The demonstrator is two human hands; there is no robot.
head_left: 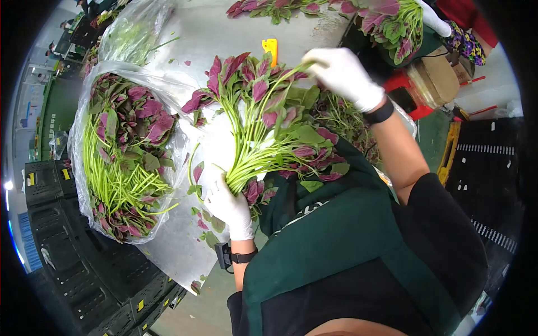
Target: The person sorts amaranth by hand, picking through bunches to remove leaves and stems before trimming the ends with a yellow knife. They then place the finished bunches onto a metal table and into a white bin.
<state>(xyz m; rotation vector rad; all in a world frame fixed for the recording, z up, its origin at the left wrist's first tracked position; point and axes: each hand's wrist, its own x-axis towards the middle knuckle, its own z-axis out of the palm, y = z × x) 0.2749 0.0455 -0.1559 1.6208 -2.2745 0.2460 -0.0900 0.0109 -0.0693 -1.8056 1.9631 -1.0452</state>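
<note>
My left hand (228, 208), in a white glove, is closed around the lower stems of a bunch of red amaranth (263, 159). Its green stems fan out upward and to the right, ending in purple and green leaves. At the upper right, my gloved right hand (343, 75) pinches the end of a single amaranth stem (286, 78) drawn up from the bunch. A clear plastic bag (84, 151) lies open to the left of the bunch, with more red amaranth (129, 162) inside. Beyond the bunch lies a yellow tool (270, 50) on the metal table.
The metal table (174, 255) carries loose leaves near its front corner. Black crates (67, 246) are stacked at the left, and more black crates (487, 168) stand at the right. Across the table, another person's sleeve (466, 43) shows near more amaranth (400, 33). A cardboard box (434, 81) sits behind my right arm.
</note>
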